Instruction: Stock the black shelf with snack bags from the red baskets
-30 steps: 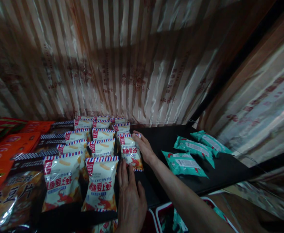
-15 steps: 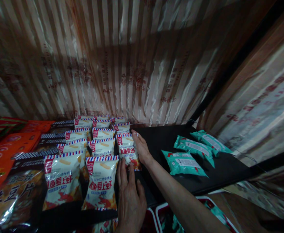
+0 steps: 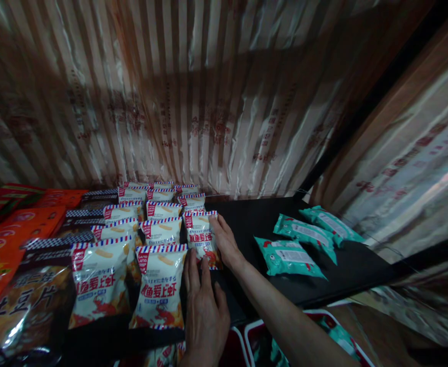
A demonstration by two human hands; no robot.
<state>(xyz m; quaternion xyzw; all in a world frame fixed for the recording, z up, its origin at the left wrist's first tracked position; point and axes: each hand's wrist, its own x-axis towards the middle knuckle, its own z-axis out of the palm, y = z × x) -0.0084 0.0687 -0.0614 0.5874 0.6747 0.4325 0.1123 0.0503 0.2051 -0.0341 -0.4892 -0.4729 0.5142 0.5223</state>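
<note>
Rows of white snack bags with red-and-blue striped tops lie on a black shelf (image 3: 262, 219). My left hand (image 3: 205, 312) rests flat, fingers stretched out, against the right edge of the front white bag (image 3: 158, 288). My right hand (image 3: 226, 241) reaches further back, its fingers lying along the right side of another white bag (image 3: 202, 238) and touching it. Neither hand grips anything that I can see.
Three teal snack packets (image 3: 288, 257) lie on the shelf's right part. Dark and orange chip bags (image 3: 15, 239) fill the left. A striped foil-like wall (image 3: 193, 102) backs the shelf. A red-and-white basket (image 3: 254, 331) with more packets sits below the front edge.
My right hand has pushed the white bag a little to the left, closer to its row. My left hand has barely moved.
</note>
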